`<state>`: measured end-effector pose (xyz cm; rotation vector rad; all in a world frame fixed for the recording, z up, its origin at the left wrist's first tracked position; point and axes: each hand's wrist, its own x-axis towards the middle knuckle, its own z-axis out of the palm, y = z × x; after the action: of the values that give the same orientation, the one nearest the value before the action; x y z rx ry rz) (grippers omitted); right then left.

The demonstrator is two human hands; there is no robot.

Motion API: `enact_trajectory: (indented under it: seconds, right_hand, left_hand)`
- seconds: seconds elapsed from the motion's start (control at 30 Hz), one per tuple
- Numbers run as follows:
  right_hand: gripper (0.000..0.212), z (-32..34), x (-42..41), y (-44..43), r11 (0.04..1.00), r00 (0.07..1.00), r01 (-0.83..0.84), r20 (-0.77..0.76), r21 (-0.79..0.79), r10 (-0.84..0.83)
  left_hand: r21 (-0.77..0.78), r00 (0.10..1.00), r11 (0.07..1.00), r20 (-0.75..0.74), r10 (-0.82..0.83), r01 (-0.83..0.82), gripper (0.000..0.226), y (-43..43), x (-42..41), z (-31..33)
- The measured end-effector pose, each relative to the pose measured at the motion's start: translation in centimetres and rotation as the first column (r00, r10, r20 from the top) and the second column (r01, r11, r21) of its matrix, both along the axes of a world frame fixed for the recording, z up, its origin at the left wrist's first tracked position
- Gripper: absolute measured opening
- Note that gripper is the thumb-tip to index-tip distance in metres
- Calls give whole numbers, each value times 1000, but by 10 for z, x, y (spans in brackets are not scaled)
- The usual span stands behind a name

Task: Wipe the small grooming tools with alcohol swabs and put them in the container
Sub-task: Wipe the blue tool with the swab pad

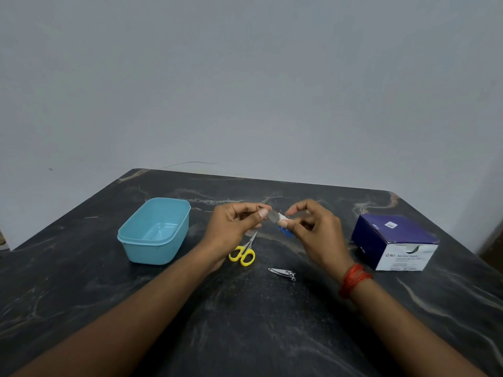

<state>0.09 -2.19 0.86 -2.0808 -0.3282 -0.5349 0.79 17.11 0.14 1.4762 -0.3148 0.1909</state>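
We hold a thin flat grey metal grooming tool (270,214) in the air between both hands, above the dark marbled table (245,327) and to the right of the light blue rectangular plastic container (152,251). Our left hand (234,224) pinches one end of it between thumb and curled fingers. Our right hand (313,229) pinches a small white folded alcohol swab (283,217) against the other end. A small blue piece (285,232) shows under the right thumb, and we cannot tell whether it is the swab's wrapper or part of the tool.

We judge the tool light, stiff and smooth, so probably slippery once wet with alcohol. A firm pinch on the dry end, back from the swab, should keep it steady. The swab looks soft and flimsy, best folded over the metal and squeezed from both faces.

We count 3 grooming tools: 1 in hand, 1 pair of small steel scissors with yellow loop handles (243,254) and 1 silver metal nail clipper (283,273). The last 2 lie on the table, apart from each other. There is 1 container, open, with no tool in it yet, 1 swab out, and 1 dark blue and white cardboard box of alcohol swabs (394,240) at the right
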Motion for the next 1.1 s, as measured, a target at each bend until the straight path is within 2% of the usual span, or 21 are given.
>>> enact_trajectory:
  seconds: [0.3,0.43,0.67,0.8,1.1]
  right_hand:
    - [8,-2,2,-2,994,997,-80,-14,-73,79]
    - [8,-1,1,-2,993,997,-79,-3,-85,79]
    - [7,-2,2,-1,995,998,-59,17,-86,60]
    - [8,-1,1,-2,993,998,-56,-12,-103,55]
    - [13,0,1,-1,992,998,-56,-27,-113,54]
  left_hand:
    - [-18,999,999,26,32,-31,14,0,2,-2]
    - [-24,997,997,29,73,-72,14,2,2,0]
    - [24,997,999,66,33,-35,14,-6,-2,-4]
    - [-31,997,998,54,59,-58,15,0,1,0]
    - [-38,996,997,53,66,-64,16,-1,-1,1]
